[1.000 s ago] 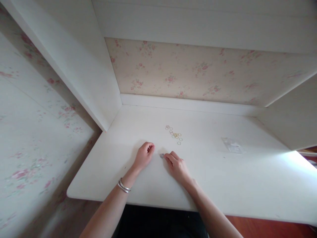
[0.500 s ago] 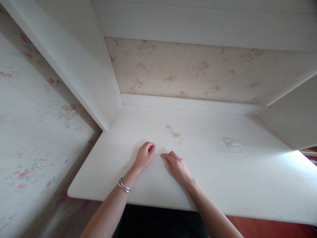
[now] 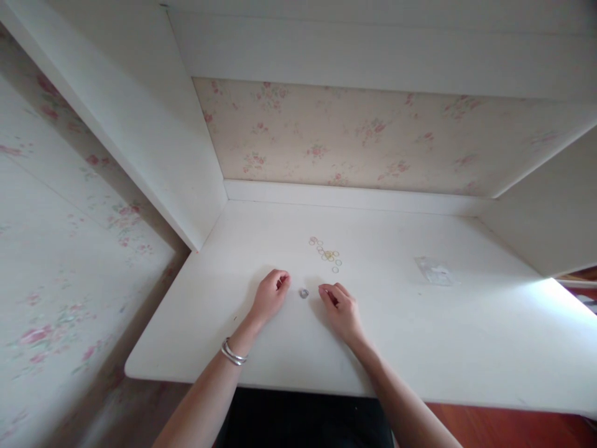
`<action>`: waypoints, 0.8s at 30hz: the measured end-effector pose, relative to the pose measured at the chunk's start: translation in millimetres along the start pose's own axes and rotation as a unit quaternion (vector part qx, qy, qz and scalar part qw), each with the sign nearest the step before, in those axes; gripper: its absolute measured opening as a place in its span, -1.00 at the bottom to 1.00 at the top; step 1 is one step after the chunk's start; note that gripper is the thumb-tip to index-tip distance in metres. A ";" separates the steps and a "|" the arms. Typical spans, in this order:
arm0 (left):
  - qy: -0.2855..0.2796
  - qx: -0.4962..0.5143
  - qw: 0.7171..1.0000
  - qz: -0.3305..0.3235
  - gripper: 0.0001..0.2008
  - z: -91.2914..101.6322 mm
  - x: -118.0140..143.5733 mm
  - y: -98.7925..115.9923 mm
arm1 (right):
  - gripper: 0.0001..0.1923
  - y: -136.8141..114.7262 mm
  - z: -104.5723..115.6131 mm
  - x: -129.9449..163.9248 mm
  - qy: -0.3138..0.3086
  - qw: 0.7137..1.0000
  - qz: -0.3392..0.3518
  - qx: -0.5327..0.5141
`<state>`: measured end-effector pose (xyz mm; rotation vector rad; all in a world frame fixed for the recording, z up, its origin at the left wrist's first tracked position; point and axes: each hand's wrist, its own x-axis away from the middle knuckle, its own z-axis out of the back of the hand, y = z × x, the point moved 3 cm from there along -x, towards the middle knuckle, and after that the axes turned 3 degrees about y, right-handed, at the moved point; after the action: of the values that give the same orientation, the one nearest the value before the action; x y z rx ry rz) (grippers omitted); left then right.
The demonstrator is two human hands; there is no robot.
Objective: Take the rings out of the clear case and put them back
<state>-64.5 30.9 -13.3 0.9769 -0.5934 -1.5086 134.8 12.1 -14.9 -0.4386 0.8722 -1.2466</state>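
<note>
Floral wallpaper with pink sprigs lines the wall behind our white, smooth-topped bench, and a tall white side panel stands at its left end. Both our forearms reach in from the near edge, angled toward each other, and the hands rest low over the bench — a small gap between them.

Our left hand lies thumb side up, its fingers curled inward and the thumb bent close to the index finger; we cannot tell whether the tips meet or whether anything is pinched there. Two-banded and silver, a metal bracelet circles that wrist. Our right hand points away and a little leftward, knuckles raised and fingers bent, the thumb drawn near the index finger; whether those tips touch, we cannot tell.

Between the hands — just beside the right fingertips but apart from them — we see a small grey ring-shaped piece lying on the bench. Farther back lies a loose trail of thin, pale and yellowish round bands, some overlapping in its middle. Well to the right, a clear, crumpled plastic bag lies flat on the bench.
</note>
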 end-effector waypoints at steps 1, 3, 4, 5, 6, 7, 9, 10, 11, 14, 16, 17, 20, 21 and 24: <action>0.000 -0.001 1.000 -0.001 -0.80 -0.2 0.0 -0.3 | -0.70 4.9 3.4 -1.1 0.004 1.000 -0.011 0.007; -0.001 -0.003 1.000 -0.001 -0.80 -0.5 -0.1 -1.2 | -0.71 16.4 10.9 -4.7 0.001 0.999 -0.033 0.040; -0.002 -0.004 1.000 0.000 -0.80 -0.8 -0.1 -1.6 | -0.73 22.5 15.0 -7.4 -0.001 0.997 -0.045 0.065; -0.003 -0.004 1.000 0.001 -0.80 -1.0 -0.2 -2.1 | -0.74 28.4 19.1 -10.7 -0.002 0.994 -0.055 0.091; -0.003 -0.005 1.000 0.002 -0.80 -1.3 -0.2 -2.5 | -0.75 33.7 23.1 -14.5 -0.004 0.991 -0.063 0.116; -0.003 -0.006 1.000 0.003 -0.80 -1.6 -0.3 -2.7 | -0.74 38.0 26.7 -18.5 -0.005 0.988 -0.068 0.138; -0.003 -0.007 1.000 0.004 -0.80 -2.2 -0.6 -2.7 | -0.71 43.0 31.6 -26.5 -0.011 0.983 -0.064 0.171; -0.002 -0.008 1.000 0.005 -0.80 -2.4 -0.7 -2.5 | -0.69 43.7 32.7 -30.0 -0.015 0.981 -0.057 0.183; -0.002 -0.009 1.000 0.005 -0.79 -2.6 -0.8 -2.2 | -0.69 43.6 33.1 -32.9 -0.019 0.980 -0.047 0.194; 0.001 -0.013 1.000 0.007 -0.79 -3.0 -0.9 -1.1 | -0.71 40.4 31.7 -37.1 -0.031 0.977 -0.030 0.211; 0.002 -0.016 1.000 0.009 -0.79 -3.2 -0.8 -0.3 | -0.71 38.5 30.4 -37.0 -0.033 0.977 -0.029 0.211; 0.002 -0.017 1.000 0.010 -0.79 -3.3 -0.7 0.1 | -0.71 38.1 30.2 -36.6 -0.030 0.977 -0.030 0.210; 0.003 -0.019 1.000 0.011 -0.79 -4.1 -0.6 1.2 | -0.70 39.7 30.3 -35.4 -0.015 0.978 -0.030 0.206; 0.003 -0.020 1.000 0.011 -0.79 -4.4 -0.7 1.6 | -0.69 41.2 30.5 -35.3 -0.009 0.979 -0.031 0.203; 0.000 -0.023 1.000 0.013 -0.78 -5.8 -1.0 2.6 | -0.68 46.2 31.3 -35.6 0.005 0.981 -0.038 0.189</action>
<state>-58.3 32.3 -13.9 0.9302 -0.5668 -1.4927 185.8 54.2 -17.0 -0.1620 0.6106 -1.4486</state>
